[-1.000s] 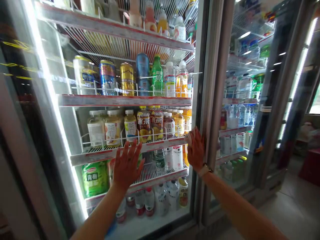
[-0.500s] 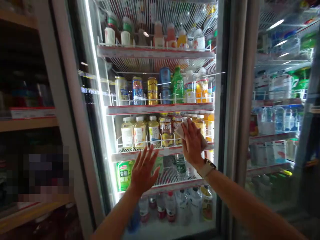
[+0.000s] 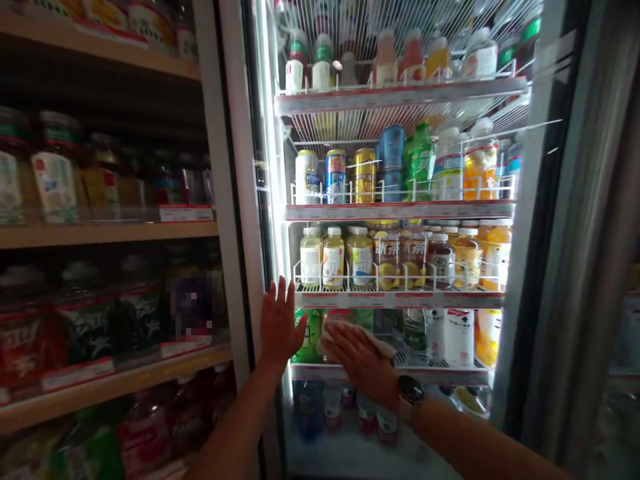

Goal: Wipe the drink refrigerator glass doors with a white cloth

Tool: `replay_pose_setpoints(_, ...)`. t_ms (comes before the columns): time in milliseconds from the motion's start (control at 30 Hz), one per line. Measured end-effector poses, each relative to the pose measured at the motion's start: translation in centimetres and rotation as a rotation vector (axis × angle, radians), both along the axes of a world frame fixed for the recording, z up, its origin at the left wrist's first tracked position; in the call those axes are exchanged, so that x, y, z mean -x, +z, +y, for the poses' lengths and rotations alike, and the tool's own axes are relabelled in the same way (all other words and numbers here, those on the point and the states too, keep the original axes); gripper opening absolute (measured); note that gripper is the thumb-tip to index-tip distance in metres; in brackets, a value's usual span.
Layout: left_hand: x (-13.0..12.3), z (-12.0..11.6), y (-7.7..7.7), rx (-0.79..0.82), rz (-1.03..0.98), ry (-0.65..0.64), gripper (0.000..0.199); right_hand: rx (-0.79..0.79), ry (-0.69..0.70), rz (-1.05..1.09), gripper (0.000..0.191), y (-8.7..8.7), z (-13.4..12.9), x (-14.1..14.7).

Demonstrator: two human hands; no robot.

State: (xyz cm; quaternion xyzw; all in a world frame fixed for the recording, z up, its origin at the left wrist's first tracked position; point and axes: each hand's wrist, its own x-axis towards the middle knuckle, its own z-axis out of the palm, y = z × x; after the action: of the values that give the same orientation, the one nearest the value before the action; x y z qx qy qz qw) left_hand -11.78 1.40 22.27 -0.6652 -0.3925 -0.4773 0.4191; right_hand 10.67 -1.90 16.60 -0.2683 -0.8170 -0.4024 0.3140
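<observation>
At the glass door [image 3: 345,453] of a lit drinks cooler, seen from the head camera only, the right hand [image 3: 360,363] sat lower and further left than half a second earlier, now below the tea-bottle rack rather than level with it. Its grip was closed flat on a white cloth [image 3: 350,337], thin and crumpled, pressed under the fingers against the glass; cloth or paper towel, hard to tell. The left hand [image 3: 280,320] had also shifted left, its grip open with the fingers spread apart, holding nothing, palm to the glass just beside the pale door frame [image 3: 235,180]. The hands were near each other, not touching. A round-faced watch [image 3: 410,397] sat on the right wrist.

The view had swung left, so wooden shelving [image 3: 100,233] now filled more of the frame, holding jars [image 3: 55,177] and red-labelled packs [image 3: 85,327] behind red-edged price strips. One patch on those shelves was pixelated [image 3: 190,303], unreadable. Behind the glass, white wire shelves [image 3: 395,210] held plastic tea bottles [image 3: 333,259], metal cans [image 3: 365,175] and a green soda bottle [image 3: 419,160], all upright. Ribbed plastic water bottles [image 3: 415,330] stood on the rack below, partly hidden behind the cloth and hand.
</observation>
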Motion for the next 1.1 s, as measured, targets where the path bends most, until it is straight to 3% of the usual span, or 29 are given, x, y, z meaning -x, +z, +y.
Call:
replay_pose_setpoints(100, 0.1, -0.2, 0.0, 0.015, 0.003, -0.01, 0.07, 0.014, 0.026, -0.107, 0.071, -1.9, -0.2, -0.2)
replay_pose_setpoints(167, 0.1, -0.2, 0.0, 0.017, 0.002, -0.01, 0.069, 0.011, 0.042, -0.163, 0.072, -0.5, -0.3, -0.4)
replay_pose_setpoints(233, 0.1, -0.2, -0.1, 0.016, 0.001, -0.008, 0.069, -0.006, 0.038, -0.154, 0.073, 3.2, -0.1, -0.3)
replay_pose_setpoints(400, 0.1, -0.1, -0.3, 0.009, -0.017, -0.054, 0.072, -0.11, -0.082, 0.185, 0.071, 16.4, 0.7, 2.0)
replay_pose_setpoints(467, 0.0, 0.1, -0.4, 0.001, -0.022, -0.066, 0.072, -0.156, -0.074, 0.248, 0.07, 19.4, 1.1, 3.7)
replay_pose_setpoints(500, 0.1, 0.2, -0.5, -0.009, -0.021, -0.067, 0.072, -0.17, -0.065, 0.247, 0.07, 20.0, 1.2, 4.5)
replay_pose_setpoints(600, 0.3, 0.6, -1.0, -0.081, -0.018, -0.083, 0.074, -0.172, -0.031, 0.141, 0.072, 18.2, 1.6, 6.6)
replay_pose_setpoints(767, 1.1, 1.0, -1.6, -0.204, -0.062, -0.169, 0.074, -0.119, 0.039, -0.134, 0.068, 10.4, 1.9, 7.0)
replay_pose_setpoints(967, 1.2, 0.6, -1.3, -0.158, -0.069, -0.251, 0.075, -0.072, 0.107, -0.253, 0.061, 1.9, 1.3, 4.6)
replay_pose_setpoints(1033, 1.1, 0.7, -1.2, -0.113, -0.066, -0.244, 0.076, -0.059, 0.128, -0.285, 0.06, 0.4, 1.1, 3.6)
replay_pose_setpoints(1100, 1.1, 0.8, -1.2, -0.07, -0.066, -0.226, 0.072, -0.038, 0.152, -0.335, 0.059, 0.6, 0.9, 2.7)
